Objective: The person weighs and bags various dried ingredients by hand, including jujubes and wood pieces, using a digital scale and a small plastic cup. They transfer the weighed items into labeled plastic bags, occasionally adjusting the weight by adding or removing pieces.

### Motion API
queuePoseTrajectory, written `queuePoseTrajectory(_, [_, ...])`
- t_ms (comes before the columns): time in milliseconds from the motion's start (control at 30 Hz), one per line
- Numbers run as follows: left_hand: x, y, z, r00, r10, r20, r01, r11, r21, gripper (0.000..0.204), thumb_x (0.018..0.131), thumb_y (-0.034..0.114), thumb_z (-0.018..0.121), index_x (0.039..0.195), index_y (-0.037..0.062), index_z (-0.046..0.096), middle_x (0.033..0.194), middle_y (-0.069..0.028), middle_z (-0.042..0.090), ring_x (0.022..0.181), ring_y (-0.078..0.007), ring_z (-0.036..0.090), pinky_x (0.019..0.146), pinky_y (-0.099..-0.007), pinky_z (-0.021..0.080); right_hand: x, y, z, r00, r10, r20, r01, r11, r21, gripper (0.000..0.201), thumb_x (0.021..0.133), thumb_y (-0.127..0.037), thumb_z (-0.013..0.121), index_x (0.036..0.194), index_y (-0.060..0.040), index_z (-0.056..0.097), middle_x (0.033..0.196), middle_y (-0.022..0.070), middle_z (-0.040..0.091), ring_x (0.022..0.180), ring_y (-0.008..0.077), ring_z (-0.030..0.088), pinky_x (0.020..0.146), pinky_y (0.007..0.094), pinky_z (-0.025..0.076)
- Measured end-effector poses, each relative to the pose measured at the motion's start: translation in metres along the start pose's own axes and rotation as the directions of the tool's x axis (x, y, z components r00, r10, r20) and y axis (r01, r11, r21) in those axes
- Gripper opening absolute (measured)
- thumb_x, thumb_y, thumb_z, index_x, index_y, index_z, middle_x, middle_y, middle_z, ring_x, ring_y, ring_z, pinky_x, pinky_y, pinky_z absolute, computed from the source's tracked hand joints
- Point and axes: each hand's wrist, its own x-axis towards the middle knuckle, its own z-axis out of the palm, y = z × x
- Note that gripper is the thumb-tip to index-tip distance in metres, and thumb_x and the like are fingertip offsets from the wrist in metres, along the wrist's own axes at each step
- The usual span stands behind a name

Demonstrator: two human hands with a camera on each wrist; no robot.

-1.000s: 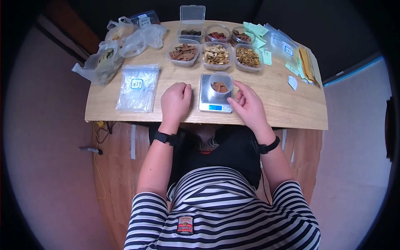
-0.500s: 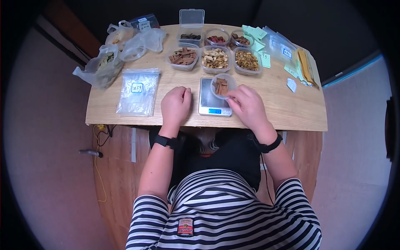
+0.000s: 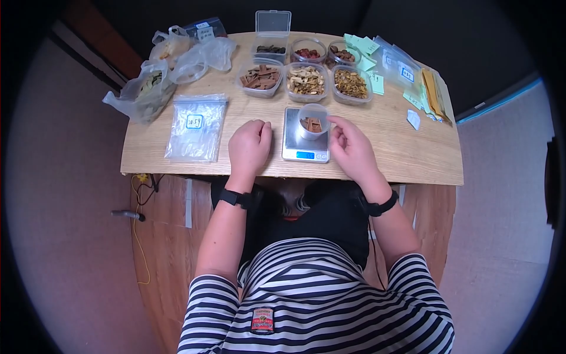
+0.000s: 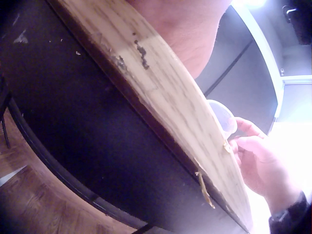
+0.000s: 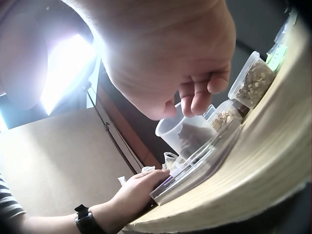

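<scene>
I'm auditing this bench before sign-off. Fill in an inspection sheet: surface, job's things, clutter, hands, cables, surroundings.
Surface: wooden table; left wrist view shows dark marks and a loose strip at the edge.
Job's things: scale, display lit, reading too small to trust; on it a cup of brown pieces; six tubs behind.
Clutter: zip bag, plastic bags, green notes, envelopes.
Hands: left hand idle on the table; right hand at the cup's side, contact unclear.
Cables: yellow cable low on the left; black cable near the right arm.
Surroundings: pale panels both sides, wood-look floor.
</scene>
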Motion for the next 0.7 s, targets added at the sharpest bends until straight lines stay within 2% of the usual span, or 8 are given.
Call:
queuePoseTrajectory(67, [0.000,-0.001,0.001,1.000,0.000,0.000,0.000,1.000,0.000,0.027,0.095,0.022,0.059,0.077,0.0018,0.063,0.076,-0.0167,0.063,0.075,-0.0386,0.061,0.068,-0.0487,0.048,-0.009,0.019,0.005,0.996,0.070,-0.049,-0.065,0.994,0.089,0.026,0.089,-0.004,0.064,0.114,-0.0057,0.064,0.083,0.0044,0.061,0.065,0.0153,0.057,0.063,0.0302,0.049])
queuePoseTrajectory(133, [0.000,-0.001,0.001,1.000,0.015,-0.007,-0.015,1.000,-0.001,0.027,0.095,0.021,0.060,0.077,0.0018,0.063,0.076,-0.0167,0.063,0.075,-0.0383,0.061,0.068,-0.0486,0.048,-0.018,0.035,0.010,0.970,0.205,-0.132,-0.169,0.955,0.242,0.019,0.089,-0.005,0.063,0.108,-0.0035,0.065,0.080,0.0033,0.060,0.064,0.0132,0.055,0.063,0.0285,0.048])
queuePoseTrajectory(267, [0.000,-0.002,0.000,1.000,-0.004,0.024,0.004,1.000,0.008,0.029,0.097,0.026,0.060,0.082,0.0017,0.066,0.079,-0.0170,0.064,0.076,-0.0384,0.062,0.068,-0.0459,0.048,-0.030,0.042,0.014,0.963,0.218,-0.160,-0.208,0.975,0.074,0.013,0.090,-0.006,0.063,0.102,-0.0019,0.065,0.079,0.0059,0.061,0.065,0.0165,0.058,0.063,0.0305,0.049])
queuePoseTrajectory(333, [0.000,-0.002,0.000,1.000,-0.001,0.011,0.001,1.000,0.001,0.030,0.098,0.026,0.059,0.082,0.0015,0.066,0.079,-0.0169,0.064,0.076,-0.0383,0.062,0.068,-0.0458,0.048,-0.032,0.035,0.016,0.974,0.151,-0.171,-0.160,0.987,-0.037,0.009,0.090,-0.006,0.063,0.097,-0.0020,0.065,0.079,0.0091,0.063,0.068,0.0206,0.062,0.063,0.0334,0.049])
queuePoseTrajectory(467, [0.000,-0.002,0.001,1.000,0.001,0.013,-0.002,1.000,0.005,0.027,0.095,0.022,0.060,0.077,0.0020,0.064,0.077,-0.0163,0.063,0.074,-0.0377,0.061,0.067,-0.0484,0.048,-0.031,0.034,0.015,0.981,0.097,-0.167,-0.116,0.988,-0.105,0.010,0.089,-0.008,0.064,0.097,-0.0023,0.066,0.080,0.0113,0.065,0.070,0.0248,0.063,0.064,0.0367,0.050])
queuePoseTrajectory(533, [0.000,-0.003,0.000,1.000,-0.008,0.031,0.007,1.000,0.016,0.030,0.098,0.026,0.059,0.082,0.0016,0.066,0.079,-0.0168,0.064,0.076,-0.0381,0.062,0.068,-0.0455,0.048,-0.030,0.032,0.013,0.988,0.023,-0.152,-0.046,0.988,-0.146,0.010,0.089,-0.011,0.065,0.095,-0.0023,0.066,0.080,0.0103,0.065,0.070,0.0270,0.063,0.065,0.0379,0.050])
queuePoseTrajectory(667, [0.000,-0.003,0.000,0.999,-0.009,0.035,0.008,1.000,0.018,0.030,0.098,0.026,0.059,0.082,0.0017,0.066,0.079,-0.0169,0.064,0.076,-0.0382,0.062,0.068,-0.0456,0.048,-0.035,0.022,0.006,0.989,0.139,-0.055,-0.144,0.986,-0.084,0.014,0.088,-0.015,0.068,0.096,-0.0032,0.069,0.090,0.0107,0.066,0.079,0.0287,0.063,0.071,0.0392,0.050])
queuePoseTrajectory(700, [0.000,-0.003,0.000,0.999,-0.008,0.032,0.008,1.000,0.014,0.030,0.098,0.026,0.059,0.082,0.0017,0.066,0.079,-0.0169,0.064,0.076,-0.0384,0.062,0.068,-0.0457,0.048,-0.037,0.021,0.005,0.999,-0.007,-0.044,0.001,0.991,-0.133,0.018,0.087,-0.018,0.069,0.099,-0.0046,0.071,0.098,0.0117,0.065,0.088,0.0299,0.062,0.078,0.0402,0.050])
